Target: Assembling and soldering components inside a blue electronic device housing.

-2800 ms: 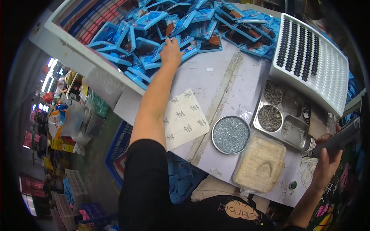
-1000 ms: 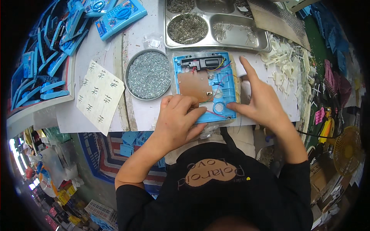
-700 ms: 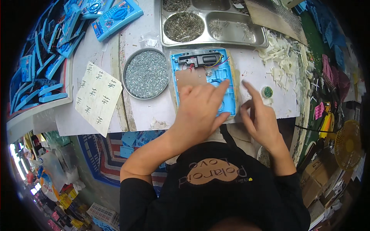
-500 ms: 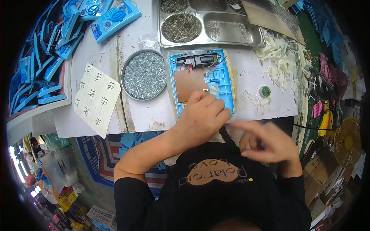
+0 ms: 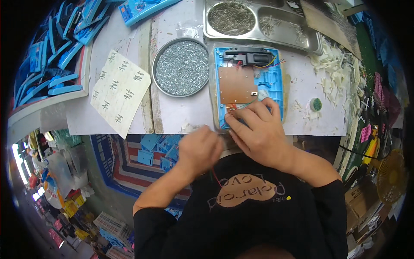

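An open blue plastic casing (image 5: 278,90) lies on the table in front of me. It holds a brown circuit board (image 5: 236,85), a black module (image 5: 249,57) along its far edge, and thin coloured wires. My right hand (image 5: 264,134) grips the near edge of the casing, fingertips by the wires below the board; the fingers hide that corner. To its left, off the table's front edge, is my left hand (image 5: 199,149), blurred and with curled fingers. Thin red and dark wires (image 5: 215,176) trail from below it over my shirt.
Left of the casing stands a round metal dish of screws (image 5: 182,67). Beyond is a steel compartment tray (image 5: 269,36) of small metal parts. White plastic pieces (image 5: 332,73) and a small green-topped round container (image 5: 315,104) lie at right. Blue casings fill a bin (image 5: 47,98) at far left.
My left hand has left the casing and moved down and left. My right hand has come from the right onto the casing's near edge. The whole view has shifted.
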{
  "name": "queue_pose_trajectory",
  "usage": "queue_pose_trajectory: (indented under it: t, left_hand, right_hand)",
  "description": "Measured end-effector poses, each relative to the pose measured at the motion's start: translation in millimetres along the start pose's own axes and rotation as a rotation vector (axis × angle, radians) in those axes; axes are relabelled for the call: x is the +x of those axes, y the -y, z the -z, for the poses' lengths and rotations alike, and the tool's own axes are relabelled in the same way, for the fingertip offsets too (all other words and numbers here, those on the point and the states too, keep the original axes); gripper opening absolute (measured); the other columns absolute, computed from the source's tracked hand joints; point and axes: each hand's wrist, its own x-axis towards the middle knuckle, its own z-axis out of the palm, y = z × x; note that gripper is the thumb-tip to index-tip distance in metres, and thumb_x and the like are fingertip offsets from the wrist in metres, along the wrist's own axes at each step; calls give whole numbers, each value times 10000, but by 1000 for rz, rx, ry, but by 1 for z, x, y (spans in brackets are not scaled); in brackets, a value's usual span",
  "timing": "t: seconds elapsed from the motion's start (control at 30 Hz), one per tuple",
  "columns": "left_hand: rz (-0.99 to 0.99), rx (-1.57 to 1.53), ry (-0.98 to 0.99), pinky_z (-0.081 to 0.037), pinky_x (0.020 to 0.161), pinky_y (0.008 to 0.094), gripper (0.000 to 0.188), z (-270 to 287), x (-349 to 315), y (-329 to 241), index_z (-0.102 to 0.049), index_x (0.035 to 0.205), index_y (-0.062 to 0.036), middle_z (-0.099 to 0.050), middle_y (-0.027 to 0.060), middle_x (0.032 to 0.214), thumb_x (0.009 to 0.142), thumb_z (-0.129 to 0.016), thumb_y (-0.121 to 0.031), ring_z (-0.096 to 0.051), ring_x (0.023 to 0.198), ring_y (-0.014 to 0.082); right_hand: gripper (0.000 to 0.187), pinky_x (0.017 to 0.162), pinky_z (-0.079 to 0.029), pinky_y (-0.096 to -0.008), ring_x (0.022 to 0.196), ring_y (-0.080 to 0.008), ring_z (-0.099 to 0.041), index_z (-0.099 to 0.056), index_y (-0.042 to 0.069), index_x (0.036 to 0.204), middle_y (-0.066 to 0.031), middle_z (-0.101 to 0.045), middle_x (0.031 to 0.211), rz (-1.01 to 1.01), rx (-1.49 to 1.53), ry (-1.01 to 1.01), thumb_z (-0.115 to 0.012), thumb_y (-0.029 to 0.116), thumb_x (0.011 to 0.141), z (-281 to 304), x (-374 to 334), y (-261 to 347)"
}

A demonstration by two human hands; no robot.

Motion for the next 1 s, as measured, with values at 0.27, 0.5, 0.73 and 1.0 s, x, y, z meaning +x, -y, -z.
queue_pose_trajectory:
  t: [0.27, 0.5, 0.73, 1.0]
  left_hand:
    - [-37, -260, 367, -507, 659, 419, 197, 48, 27, 7, -655, 972, -52, -631, 118, 860, 833, -768, -131, -631, 759, 345]
    - [-272, -310, -1, -500, 591, 393, 237, 8, 43, 40, -723, 977, -79, -618, 96, 824, 771, -838, -99, -616, 697, 283]
    - [-272, -442, 122, -513, 604, 330, 211, 16, 59, 42, -760, 951, -82, -635, 68, 807, 766, -864, -87, -645, 707, 230]
    - [-229, -480, 144, -503, 597, 332, 202, 15, 63, 41, -761, 952, -77, -606, 63, 783, 774, -855, -77, -626, 692, 222]
  right_hand:
    - [307, 871, -390, -452, 955, -236, -564, -674, 102, 1014, -39, -626, 1041, -10, -34, -56, -768, 235, 754, -14, 2, -1]
    - [294, 896, -415, -459, 902, -247, -580, -694, 125, 973, -28, -632, 932, 108, 157, 12, -810, 246, 732, 28, 5, -28]
    - [152, 767, -520, -342, 806, -218, -665, -768, 30, 955, -105, -744, 912, -232, -7, -605, -766, 147, 857, 185, 116, -207]
    - [171, 825, -527, -394, 939, -293, -674, -718, 59, 1004, -92, -706, 1027, 197, -230, -521, -759, 93, 841, 169, 235, -283]
